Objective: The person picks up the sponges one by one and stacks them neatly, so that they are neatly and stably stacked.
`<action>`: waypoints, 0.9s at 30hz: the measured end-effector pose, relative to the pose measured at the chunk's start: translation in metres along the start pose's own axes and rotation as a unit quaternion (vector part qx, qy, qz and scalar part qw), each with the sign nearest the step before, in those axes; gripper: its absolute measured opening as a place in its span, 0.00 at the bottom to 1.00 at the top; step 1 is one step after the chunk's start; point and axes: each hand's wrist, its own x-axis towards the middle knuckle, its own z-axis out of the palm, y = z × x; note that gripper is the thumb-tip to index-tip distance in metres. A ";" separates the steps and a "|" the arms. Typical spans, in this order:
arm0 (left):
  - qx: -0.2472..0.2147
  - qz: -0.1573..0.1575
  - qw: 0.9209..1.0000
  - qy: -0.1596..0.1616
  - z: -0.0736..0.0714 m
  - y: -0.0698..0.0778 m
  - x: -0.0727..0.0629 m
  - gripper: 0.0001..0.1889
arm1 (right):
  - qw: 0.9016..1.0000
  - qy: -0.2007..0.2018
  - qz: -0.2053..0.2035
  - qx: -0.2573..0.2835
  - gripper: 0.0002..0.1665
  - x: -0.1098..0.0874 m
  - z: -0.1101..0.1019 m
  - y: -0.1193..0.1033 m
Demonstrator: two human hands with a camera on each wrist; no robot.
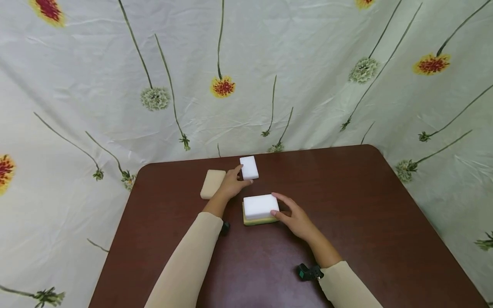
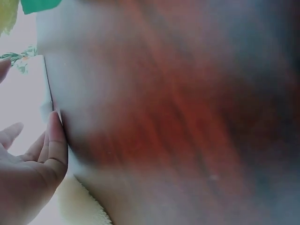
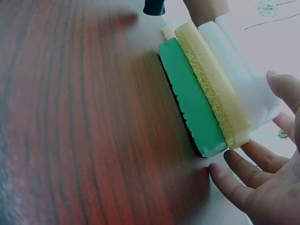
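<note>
At the bottom of the head view, smooth cream fabric covers the right sleeve (image 1: 348,286) and left sleeve (image 1: 185,261); a dark, compact device (image 1: 308,272) sits at the right wrist.

Just right of centre frame, the right hand (image 1: 298,220) has its thumb and fingers parted and gently bent, touching the right end of a stack without wrapping round it. The stack's top is a smooth, matte white slab (image 1: 259,206) with crisp edges; in the right wrist view, beneath it come a pale cream layer (image 3: 214,84), a coarse-pored yellow layer (image 3: 204,89) and a green block (image 3: 192,101) with a notched lower edge.

Farther off, above and left of the stack, the left hand (image 1: 232,184) spreads thumb from fingers at the left and near edges of a white block (image 1: 249,167); whether it presses on it I cannot tell. Left of that hand lies a beige block (image 1: 212,183), rounded at the corners and fuzzy-edged in the left wrist view.

All rest on a glossy, red-brown wood-grained table (image 1: 331,184). Behind, filling the upper frame, hangs creased white cloth (image 1: 96,60) printed with long-stemmed flowers.
</note>
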 end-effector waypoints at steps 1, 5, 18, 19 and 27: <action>0.015 0.004 1.000 -0.004 0.000 0.001 0.001 0.44 | 1.000 -0.001 0.001 0.001 0.34 -0.002 -0.001 -0.005; 0.071 0.017 0.997 -0.015 0.001 0.006 0.002 0.41 | 1.000 -0.003 0.004 0.006 0.34 -0.003 -0.001 -0.005; 0.068 -0.006 0.997 0.024 0.006 0.008 0.001 0.31 | 1.000 -0.005 0.005 0.006 0.34 -0.002 -0.002 -0.005; 0.068 -0.007 0.997 0.029 0.006 0.008 0.001 0.31 | 1.000 -0.005 0.006 0.006 0.34 -0.002 -0.002 -0.005; 0.094 0.003 0.992 0.079 0.006 0.008 -0.006 0.34 | 1.000 -0.002 -0.004 0.001 0.34 -0.003 -0.002 -0.004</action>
